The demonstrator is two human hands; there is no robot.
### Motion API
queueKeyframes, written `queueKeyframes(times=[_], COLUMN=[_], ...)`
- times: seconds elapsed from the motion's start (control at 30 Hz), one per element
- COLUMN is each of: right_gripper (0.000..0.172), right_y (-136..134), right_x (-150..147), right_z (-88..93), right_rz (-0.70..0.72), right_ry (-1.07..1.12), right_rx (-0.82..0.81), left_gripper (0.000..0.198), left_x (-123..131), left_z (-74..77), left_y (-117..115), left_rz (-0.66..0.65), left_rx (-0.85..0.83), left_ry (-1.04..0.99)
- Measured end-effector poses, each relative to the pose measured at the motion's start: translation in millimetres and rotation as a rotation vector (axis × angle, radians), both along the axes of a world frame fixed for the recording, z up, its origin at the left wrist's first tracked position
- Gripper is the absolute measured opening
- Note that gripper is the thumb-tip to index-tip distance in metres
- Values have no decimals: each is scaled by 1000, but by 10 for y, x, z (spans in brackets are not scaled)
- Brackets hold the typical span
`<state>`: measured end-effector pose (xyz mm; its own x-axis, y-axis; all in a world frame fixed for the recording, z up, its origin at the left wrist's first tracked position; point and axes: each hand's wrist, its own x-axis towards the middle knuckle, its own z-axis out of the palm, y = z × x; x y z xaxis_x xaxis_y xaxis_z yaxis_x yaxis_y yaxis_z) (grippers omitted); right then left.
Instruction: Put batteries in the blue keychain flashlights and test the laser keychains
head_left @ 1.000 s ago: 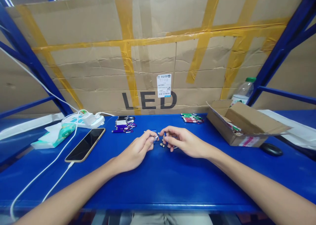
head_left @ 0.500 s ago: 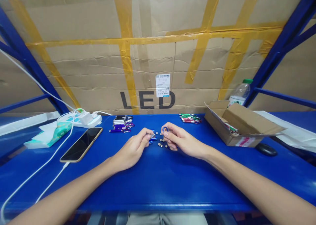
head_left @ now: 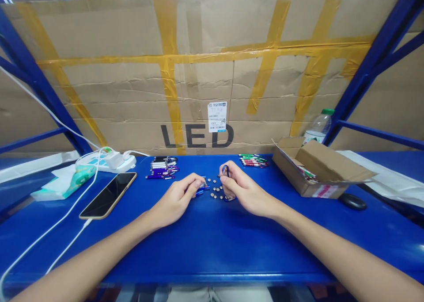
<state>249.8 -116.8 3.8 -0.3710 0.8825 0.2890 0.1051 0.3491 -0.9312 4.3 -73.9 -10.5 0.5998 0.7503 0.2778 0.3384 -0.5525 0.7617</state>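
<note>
My left hand (head_left: 177, 199) is closed in a pinch around a small silvery part (head_left: 205, 184), mostly covered by the fingers. Short blue metal tubes (head_left: 203, 189) show just beside its fingertips; whether the hand touches them I cannot tell. Across a small gap, my right hand (head_left: 247, 188) is closed on a blue carabiner clip (head_left: 225, 170), its loop standing up from the fingers. Whatever else lies inside that hand is hidden. Between the hands, several button cells (head_left: 217, 189) are scattered over the blue tabletop (head_left: 205, 244).
Clip penlights lie in rows at back left (head_left: 162, 169) and back right (head_left: 253, 160). An open cardboard box (head_left: 301, 182), a mouse (head_left: 353, 201) and a bottle (head_left: 318, 127) stand right. A phone (head_left: 108, 196), tissues (head_left: 64, 182) and a power strip (head_left: 126, 162) lie left.
The carabiner in my right hand has tilted more upright and the hand has risen slightly. My left hand keeps its pinch. The whole view has shifted a little.
</note>
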Motion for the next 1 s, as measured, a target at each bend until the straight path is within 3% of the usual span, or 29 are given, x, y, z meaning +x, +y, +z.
queueKeyframes(times=[0.3,0.57,1.0], right_gripper=[23,13,15], right_y=[-26,-32,-80], right_x=[20,31,14], right_z=[27,-5,39], right_rz=[-82,-51,-55], right_ry=[-432,-515,-549], right_rx=[249,268,282], left_gripper=[37,41,41], left_x=[31,30,13], left_z=[42,58,65], left_y=[-50,-103,-121], left_rz=[-100,-96,-40], left_rx=[-11,-41,-55], left_ry=[20,37,-19])
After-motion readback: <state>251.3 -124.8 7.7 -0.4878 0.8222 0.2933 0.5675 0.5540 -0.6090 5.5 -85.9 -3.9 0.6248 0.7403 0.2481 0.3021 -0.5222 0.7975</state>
